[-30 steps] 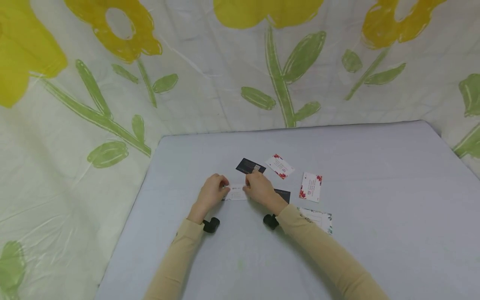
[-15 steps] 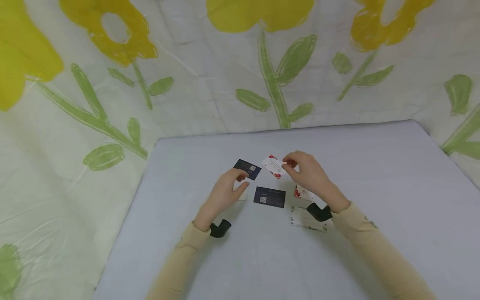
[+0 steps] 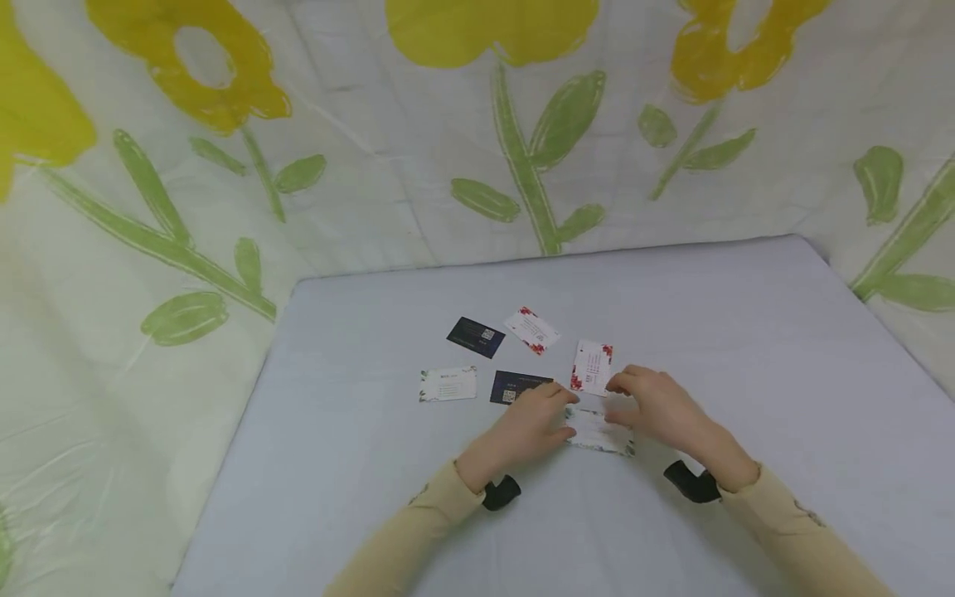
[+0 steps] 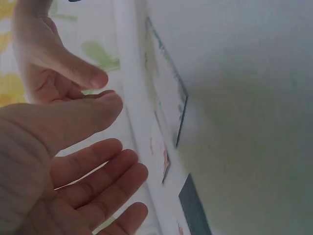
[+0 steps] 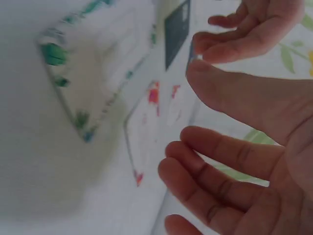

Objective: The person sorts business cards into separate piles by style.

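Card [image 3: 599, 433] with green edging lies flat on the bench [image 3: 746, 332], left hand [image 3: 531, 427] and right hand [image 3: 660, 410] either side, fingers relaxed, grasping nothing

On the pale tabletop [image 3: 746, 332] we see two dark cards [image 3: 475, 337] [image 3: 515, 386], two red-flowered white cards [image 3: 531, 330] [image 3: 593, 367], and a green-edged white card [image 3: 448, 384]; behind hangs a flower-printed cloth [image 3: 373, 166].

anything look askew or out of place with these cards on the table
Nothing is damaged, but the six cards lie scattered at different angles. The dark card and the red-flowered white card are tilted; the green-edged white card lies between both hands.
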The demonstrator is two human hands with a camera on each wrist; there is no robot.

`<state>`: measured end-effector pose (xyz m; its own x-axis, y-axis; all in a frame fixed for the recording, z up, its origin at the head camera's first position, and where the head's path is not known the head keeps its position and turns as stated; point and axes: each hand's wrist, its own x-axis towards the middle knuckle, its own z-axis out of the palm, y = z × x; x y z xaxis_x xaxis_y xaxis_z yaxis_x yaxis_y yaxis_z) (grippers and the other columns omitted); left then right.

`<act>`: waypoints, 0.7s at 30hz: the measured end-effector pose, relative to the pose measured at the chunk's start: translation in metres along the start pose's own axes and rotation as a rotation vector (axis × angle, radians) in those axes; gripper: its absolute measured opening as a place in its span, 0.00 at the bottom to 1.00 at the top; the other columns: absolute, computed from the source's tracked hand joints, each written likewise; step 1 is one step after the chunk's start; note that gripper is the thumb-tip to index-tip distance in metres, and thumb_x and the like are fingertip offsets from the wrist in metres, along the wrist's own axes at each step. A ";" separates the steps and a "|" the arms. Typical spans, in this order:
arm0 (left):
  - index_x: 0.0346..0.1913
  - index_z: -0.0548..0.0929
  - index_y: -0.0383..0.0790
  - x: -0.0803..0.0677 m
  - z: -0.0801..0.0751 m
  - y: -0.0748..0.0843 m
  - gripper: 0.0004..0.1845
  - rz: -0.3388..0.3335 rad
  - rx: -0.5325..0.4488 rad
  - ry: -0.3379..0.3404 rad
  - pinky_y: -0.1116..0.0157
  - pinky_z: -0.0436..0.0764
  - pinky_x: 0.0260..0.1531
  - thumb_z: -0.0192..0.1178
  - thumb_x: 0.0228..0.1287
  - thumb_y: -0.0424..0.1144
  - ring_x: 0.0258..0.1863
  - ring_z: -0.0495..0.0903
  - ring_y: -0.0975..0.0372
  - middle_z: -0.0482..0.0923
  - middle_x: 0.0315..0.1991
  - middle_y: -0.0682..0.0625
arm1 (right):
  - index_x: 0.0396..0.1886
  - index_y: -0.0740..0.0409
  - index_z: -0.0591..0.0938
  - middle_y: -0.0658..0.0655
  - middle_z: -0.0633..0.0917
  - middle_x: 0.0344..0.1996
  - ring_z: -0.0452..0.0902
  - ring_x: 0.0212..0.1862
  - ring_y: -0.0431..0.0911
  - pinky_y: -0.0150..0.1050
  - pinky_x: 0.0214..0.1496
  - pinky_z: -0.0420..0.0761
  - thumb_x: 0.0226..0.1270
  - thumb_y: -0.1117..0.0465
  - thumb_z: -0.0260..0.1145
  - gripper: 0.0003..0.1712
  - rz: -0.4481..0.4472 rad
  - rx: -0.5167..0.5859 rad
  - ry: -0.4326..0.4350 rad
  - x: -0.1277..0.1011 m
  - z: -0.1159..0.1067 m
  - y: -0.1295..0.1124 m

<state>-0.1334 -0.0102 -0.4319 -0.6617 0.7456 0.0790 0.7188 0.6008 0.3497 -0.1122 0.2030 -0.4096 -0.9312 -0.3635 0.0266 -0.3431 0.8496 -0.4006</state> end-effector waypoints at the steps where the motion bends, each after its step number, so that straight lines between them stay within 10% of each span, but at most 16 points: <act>1: 0.54 0.76 0.38 0.002 0.004 0.002 0.21 0.009 0.029 -0.012 0.66 0.72 0.50 0.62 0.60 0.43 0.49 0.73 0.61 0.75 0.49 0.49 | 0.40 0.64 0.80 0.54 0.80 0.33 0.76 0.36 0.50 0.48 0.38 0.74 0.48 0.57 0.75 0.22 0.006 -0.013 -0.019 -0.003 0.002 0.001; 21: 0.56 0.75 0.41 0.011 0.026 0.008 0.25 0.036 0.197 -0.044 0.66 0.68 0.46 0.62 0.59 0.50 0.47 0.70 0.61 0.72 0.47 0.51 | 0.36 0.62 0.79 0.51 0.76 0.31 0.70 0.32 0.43 0.40 0.36 0.73 0.38 0.59 0.79 0.24 -0.002 0.048 -0.043 -0.021 0.025 0.014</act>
<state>-0.1293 0.0100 -0.4530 -0.6283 0.7766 0.0459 0.7723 0.6155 0.1573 -0.0945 0.2131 -0.4382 -0.9242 -0.3817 -0.0113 -0.3375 0.8301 -0.4438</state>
